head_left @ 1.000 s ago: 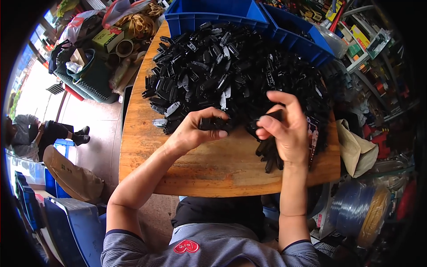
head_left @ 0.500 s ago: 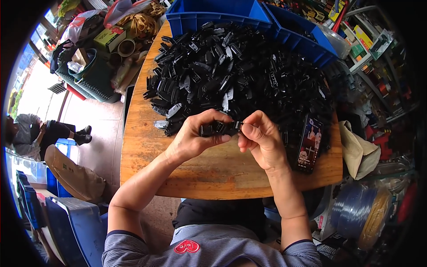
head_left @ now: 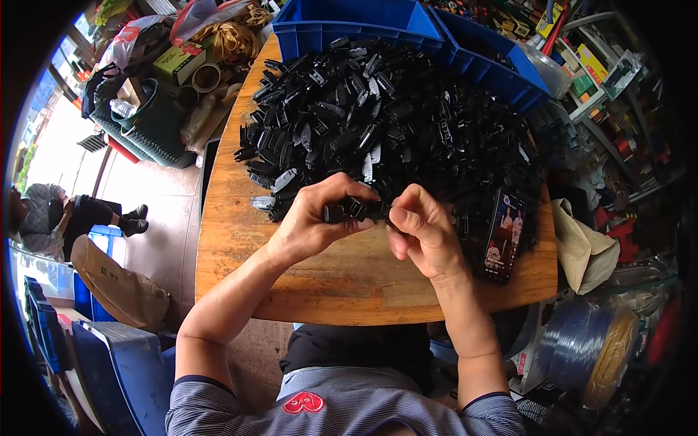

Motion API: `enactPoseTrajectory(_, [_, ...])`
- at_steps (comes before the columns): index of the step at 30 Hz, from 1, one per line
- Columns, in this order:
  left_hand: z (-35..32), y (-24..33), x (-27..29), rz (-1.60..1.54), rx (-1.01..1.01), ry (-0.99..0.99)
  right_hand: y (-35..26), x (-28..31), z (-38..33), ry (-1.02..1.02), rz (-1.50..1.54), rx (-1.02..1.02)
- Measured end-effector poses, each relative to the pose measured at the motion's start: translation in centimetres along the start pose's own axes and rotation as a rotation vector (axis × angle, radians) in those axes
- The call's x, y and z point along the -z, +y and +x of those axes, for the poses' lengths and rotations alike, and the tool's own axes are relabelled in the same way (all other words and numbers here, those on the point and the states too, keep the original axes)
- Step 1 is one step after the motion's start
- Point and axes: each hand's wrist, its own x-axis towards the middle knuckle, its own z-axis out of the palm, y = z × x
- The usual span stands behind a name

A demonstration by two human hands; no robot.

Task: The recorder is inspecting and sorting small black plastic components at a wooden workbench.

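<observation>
Over the near half of the wooden table (head_left: 342,291), my left hand (head_left: 309,221) is closed around a small black plastic part (head_left: 352,210), gripping it between thumb and fingers. The part lies roughly level, its right end toward my other hand. My right hand (head_left: 429,232) is curled, thumb and fingertips pinched at that right end; the fingers cover the exact contact. Just beyond both hands spreads a large heap of similar black plastic parts (head_left: 342,112), a few showing grey or shiny faces.
Two blue bins (head_left: 356,30) stand behind the heap. A phone (head_left: 505,236) with a lit screen leans at the heap's right edge. Right of the table are a beige cloth (head_left: 585,247) and wrapped spools (head_left: 578,349). Another person (head_left: 54,218) sits far left, near a cardboard piece (head_left: 120,283).
The right hand's thumb and fingers have shifted slightly at the part's right end, and a shiny bit seen there earlier is now covered. The left hand keeps its hold, almost unmoved.
</observation>
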Motion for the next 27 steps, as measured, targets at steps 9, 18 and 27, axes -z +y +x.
enactPoseTrajectory(9, [-0.1,0.9,0.0,0.100,0.011,-0.004,1.1,-0.3,-0.2,0.015,0.027,-0.053])
enactPoseTrajectory(18, [0.3,0.5,-2.8,-0.516,0.424,-0.075,1.1,0.0,-0.2,0.177,-0.605,0.327])
enactPoseTrajectory(27, [1.3,0.7,-3.5,-0.545,0.537,-0.073,-3.1,4.7,-0.6,0.416,-1.532,0.448])
